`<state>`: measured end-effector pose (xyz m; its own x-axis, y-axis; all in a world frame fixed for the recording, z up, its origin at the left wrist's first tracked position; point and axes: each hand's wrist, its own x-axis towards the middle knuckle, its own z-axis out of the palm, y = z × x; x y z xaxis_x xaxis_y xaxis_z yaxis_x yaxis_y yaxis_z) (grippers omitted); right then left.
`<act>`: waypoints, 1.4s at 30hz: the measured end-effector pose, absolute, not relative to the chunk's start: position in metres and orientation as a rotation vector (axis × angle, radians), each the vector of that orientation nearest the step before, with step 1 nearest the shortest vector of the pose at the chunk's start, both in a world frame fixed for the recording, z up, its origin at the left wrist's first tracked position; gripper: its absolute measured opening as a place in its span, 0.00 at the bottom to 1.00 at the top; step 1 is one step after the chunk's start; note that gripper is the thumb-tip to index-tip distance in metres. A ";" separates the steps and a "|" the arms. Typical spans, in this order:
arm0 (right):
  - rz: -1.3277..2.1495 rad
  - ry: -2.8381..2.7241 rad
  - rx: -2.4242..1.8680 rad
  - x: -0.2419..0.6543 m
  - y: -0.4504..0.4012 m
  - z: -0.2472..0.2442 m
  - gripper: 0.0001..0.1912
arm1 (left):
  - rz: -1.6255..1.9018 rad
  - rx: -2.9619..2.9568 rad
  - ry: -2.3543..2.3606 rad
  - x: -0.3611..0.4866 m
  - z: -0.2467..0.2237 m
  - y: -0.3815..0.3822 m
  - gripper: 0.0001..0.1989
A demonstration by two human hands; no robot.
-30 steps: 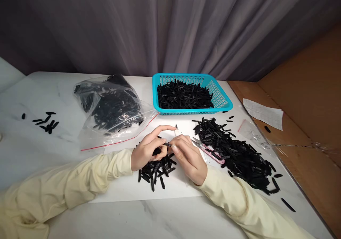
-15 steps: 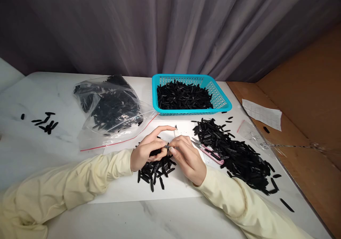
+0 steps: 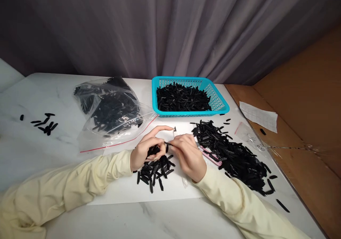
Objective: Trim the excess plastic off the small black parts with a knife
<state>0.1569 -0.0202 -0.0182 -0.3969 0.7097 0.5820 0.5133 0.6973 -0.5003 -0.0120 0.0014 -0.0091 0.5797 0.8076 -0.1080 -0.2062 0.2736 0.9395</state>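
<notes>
Black strip (image 3: pixel 167 144): above the white sheet (image 3: pixel 122 195), mid-desk
Long axis: roughly sideways, between the desk's left and right edges
Right hand (image 3: pixel 189 158): nearer; grip pinched on strip's right end
Left hand (image 3: pixel 139 155): grip curled around loose strips (image 3: pixel 152 151); contact with strip's left end unclear

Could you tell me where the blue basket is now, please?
In the head view, the blue basket stands at the table's far side, right of the clear bag and beyond the right hand.
</notes>
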 end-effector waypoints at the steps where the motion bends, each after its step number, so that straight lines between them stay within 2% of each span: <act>1: 0.203 -2.095 -0.954 0.162 -0.012 -0.014 0.08 | 0.751 1.078 0.671 -0.012 -0.008 0.002 0.20; 4: -0.110 -2.039 -1.104 0.180 0.024 0.003 0.07 | 0.717 1.052 0.672 -0.011 -0.006 0.003 0.21; 6: -0.193 -2.051 -1.198 0.188 0.048 0.017 0.06 | 0.700 1.032 0.660 -0.011 -0.004 0.004 0.22; 8: -0.207 -2.112 -1.238 0.190 0.059 0.030 0.10 | 0.687 1.006 0.658 -0.011 -0.003 0.004 0.22; 10: -0.103 -2.190 -1.187 0.183 0.052 0.038 0.10 | 0.668 0.977 0.660 -0.011 -0.003 0.005 0.23; 13: 0.287 -2.368 -0.972 0.164 0.021 0.041 0.04 | 0.624 0.951 0.656 -0.010 -0.005 0.006 0.23; 16: 0.496 -2.455 -0.898 0.147 -0.007 0.032 0.04 | 0.634 0.919 0.653 -0.009 -0.009 0.005 0.22; 21: 0.509 -2.504 -1.001 0.132 -0.014 0.017 0.04 | 0.801 1.020 0.730 -0.008 -0.012 0.003 0.15; 25: 0.515 -2.528 -1.007 0.131 -0.014 0.019 0.08 | 0.775 1.029 0.763 -0.006 -0.011 0.002 0.15; 29: 0.639 -2.315 -1.007 0.136 -0.020 0.020 0.07 | 0.672 0.963 0.731 -0.005 -0.009 0.001 0.18; 37: 0.673 -1.844 -0.985 0.146 -0.031 -0.010 0.04 | 0.631 1.098 0.732 0.000 -0.012 0.002 0.14; 42: 0.528 -1.860 -0.986 0.151 -0.031 -0.018 0.13 | 0.603 1.112 0.769 0.001 -0.010 0.001 0.14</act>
